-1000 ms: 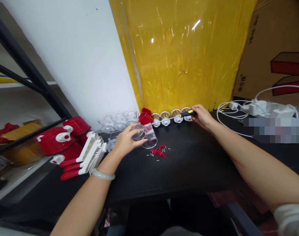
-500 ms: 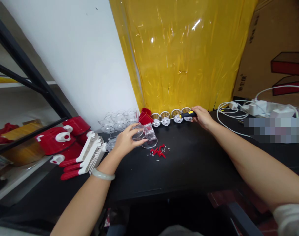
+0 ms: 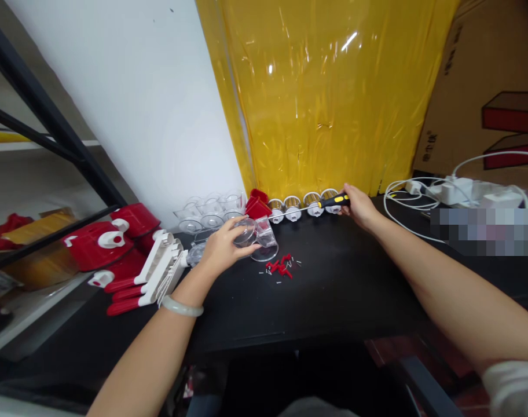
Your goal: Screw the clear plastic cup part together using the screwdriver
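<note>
My left hand (image 3: 224, 248) is closed around a clear plastic part (image 3: 264, 231) with a round body, tilted on its side over the black table. In my right hand (image 3: 355, 207) is the black and yellow handle of a screwdriver (image 3: 332, 201). Its long thin shaft points left, and the tip meets or nearly meets the clear part; exact contact is too small to tell. Just in front lie several small red plastic pieces (image 3: 283, 266) among loose screws (image 3: 269, 272). A clear round rim (image 3: 266, 253) shows on the table below the held part.
Several white-and-metal drums (image 3: 293, 208) stand along the yellow-wrapped panel (image 3: 333, 104), beside red hoppers (image 3: 257, 204). Clear cups (image 3: 212, 213) line the wall. White frames with red handles (image 3: 153, 278) and red housings (image 3: 96, 246) sit left; white cables (image 3: 414, 194) lie right.
Almost nothing differs. Both hands keep their hold on the clear part and the screwdriver, and the view has shifted very slightly.
</note>
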A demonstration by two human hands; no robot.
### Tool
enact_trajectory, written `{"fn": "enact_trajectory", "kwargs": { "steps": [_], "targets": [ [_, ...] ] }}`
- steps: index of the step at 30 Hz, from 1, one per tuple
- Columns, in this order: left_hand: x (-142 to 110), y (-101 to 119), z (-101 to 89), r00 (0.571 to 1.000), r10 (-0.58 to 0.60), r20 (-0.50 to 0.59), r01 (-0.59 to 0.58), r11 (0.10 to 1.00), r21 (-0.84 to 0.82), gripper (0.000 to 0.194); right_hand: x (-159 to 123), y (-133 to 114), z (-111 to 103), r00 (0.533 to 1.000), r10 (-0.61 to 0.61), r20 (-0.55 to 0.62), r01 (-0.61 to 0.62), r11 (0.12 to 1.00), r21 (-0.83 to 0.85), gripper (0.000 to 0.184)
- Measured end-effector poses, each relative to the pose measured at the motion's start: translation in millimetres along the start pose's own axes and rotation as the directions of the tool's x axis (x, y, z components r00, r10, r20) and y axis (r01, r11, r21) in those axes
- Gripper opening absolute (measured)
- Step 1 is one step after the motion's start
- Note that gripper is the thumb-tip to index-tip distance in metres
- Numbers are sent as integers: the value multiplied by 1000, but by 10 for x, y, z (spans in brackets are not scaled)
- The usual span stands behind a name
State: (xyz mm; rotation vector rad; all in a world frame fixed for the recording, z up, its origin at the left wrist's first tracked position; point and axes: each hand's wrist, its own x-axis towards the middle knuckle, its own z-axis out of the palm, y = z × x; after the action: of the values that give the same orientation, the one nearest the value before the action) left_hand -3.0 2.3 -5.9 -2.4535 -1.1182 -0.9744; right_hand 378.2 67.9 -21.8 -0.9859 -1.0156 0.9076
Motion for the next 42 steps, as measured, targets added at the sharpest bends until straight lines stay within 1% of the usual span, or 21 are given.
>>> {"fn": "enact_trajectory", "kwargs": {
  "steps": [2, 4, 6, 8, 10, 13, 16, 18, 20, 22, 26, 29, 33, 36, 38, 40, 42],
  "targets": [
    [0, -1, 1, 1000, -5, 1, 5, 1000, -3, 40, -2, 8, -4, 1000, 2, 18, -2, 1000, -10, 24],
    [0, -3, 2, 1000, -6, 4, 6, 1000, -5, 40, -18, -9, -2, 1000, 16, 15, -16, 1000, 4, 18],
    [1, -4, 2, 1000, -3, 8, 3, 1000, -7, 40, -41, -42, 5, 1000, 22, 20, -23, 999, 47, 12],
    [3, -3, 2, 1000, -3, 11, 3, 1000, -10, 40, -58, -73, 13, 999, 21, 35, -25, 995, 95, 9],
    [4, 0, 0, 1000, -3, 10, 3, 1000, -13, 40, -61, -86, 17, 999, 21, 43, -27, 992, 124, 10],
    [4, 4, -3, 1000, -4, 11, 4, 1000, -13, 40, -35, -60, 13, 999, 30, 24, -33, 993, 111, 12],
    [1, 3, -2, 1000, -8, 8, 8, 1000, -13, 40, -3, -8, -3, 1000, 11, 24, -13, 998, 54, 25],
    [-1, -2, 1, 1000, -10, 5, 10, 1000, -13, 40, 5, 16, -13, 999, -5, 42, 5, 1000, 17, 29],
    [-2, -8, 3, 1000, -10, 3, 10, 1000, -9, 40, -1, 18, -17, 999, -9, 49, 9, 1000, 4, 27],
    [-3, -12, 4, 1000, -12, 2, 12, 1000, -7, 41, -17, -3, -13, 999, -10, 43, 9, 1000, 21, 20],
    [-5, -13, 5, 1000, -15, 4, 16, 1000, -15, 41, -53, -64, 5, 999, -12, 32, 9, 995, 96, 11],
    [-6, -10, 7, 1000, -12, 1, 12, 1000, -16, 40, -60, -81, 9, 998, -13, 58, 4, 989, 148, 9],
    [-2, -10, 8, 1000, -7, 3, 7, 1000, -17, 40, -27, -39, -3, 998, -6, 57, -1, 992, 128, 14],
    [-1, -16, 6, 1000, -15, 8, 15, 1000, -19, 40, 5, 15, -16, 999, -8, 47, 6, 999, 50, 27],
    [-2, -17, 4, 1000, -18, 17, 19, 1000, -14, 41, 12, 35, -23, 998, -24, 53, 23, 1000, 10, 32],
    [-3, -15, 2, 1000, -17, 23, 18, 1000, -9, 41, 1, 26, -26, 998, -31, 57, 30, 1000, 6, 30],
    [-2, -12, 1, 1000, -16, 20, 16, 1000, -9, 41, -22, -6, -23, 998, -25, 61, 23, 999, 34, 24]
  ]
}}
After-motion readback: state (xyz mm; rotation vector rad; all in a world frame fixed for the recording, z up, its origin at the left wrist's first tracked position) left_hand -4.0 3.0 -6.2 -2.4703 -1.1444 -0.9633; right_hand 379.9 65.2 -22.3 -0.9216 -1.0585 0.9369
